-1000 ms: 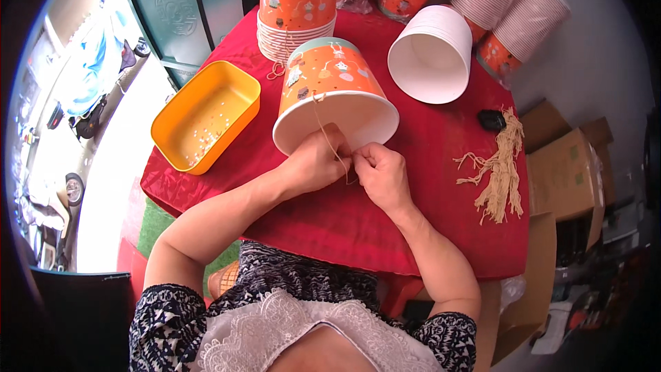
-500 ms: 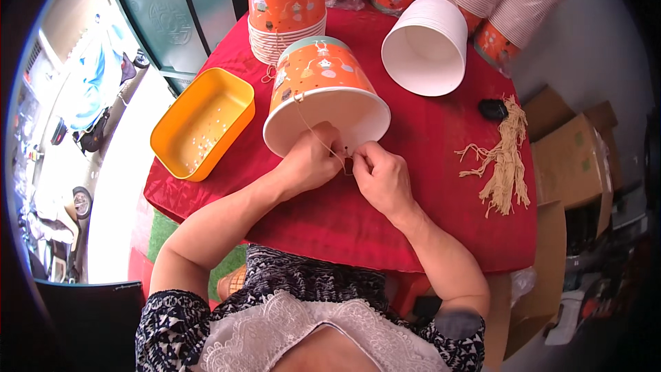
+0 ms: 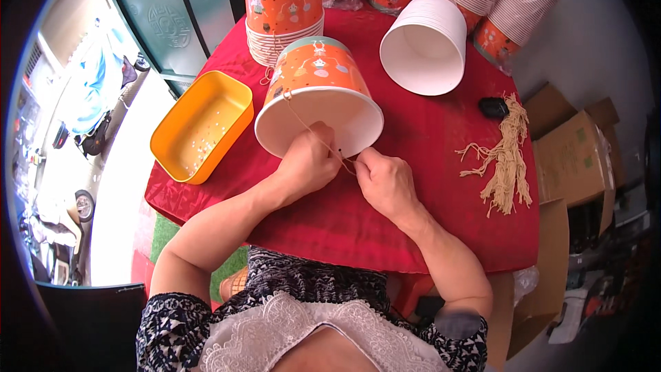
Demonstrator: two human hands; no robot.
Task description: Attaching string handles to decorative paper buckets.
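Left hand: point(image 3: 308, 162) curled at the open rim of the tipped paper bucket point(image 3: 318, 93), fingers pinched on a thin string point(image 3: 310, 126) that runs up to the bucket's side.
Right hand: point(image 3: 385, 180) just beside the left, fingertips closed narrow on the string's lower end at the bucket rim.
Paper bucket: orange with a pale green band and small white figures, lying on its side, white mouth toward the person, on the red tablecloth point(image 3: 413, 220).
Stack behind: same orange buckets nested upright point(image 3: 283, 7), touching the far side of the tipped one.
White stack: nested buckets point(image 3: 423, 52) on their side, plain white insides showing, right of centre.
Far edge: further orange-and-striped stacks point(image 3: 509, 10) leaning in the far right corner.
Orange tray: point(image 3: 202, 126) rectangular, at the table's left edge, pale specks inside.
String bundle: point(image 3: 506, 158) tan cut lengths, loose, at the right, well apart from the hands.
Cardboard boxes: point(image 3: 575, 158) brown, off the table's right side; labels too small to tell.
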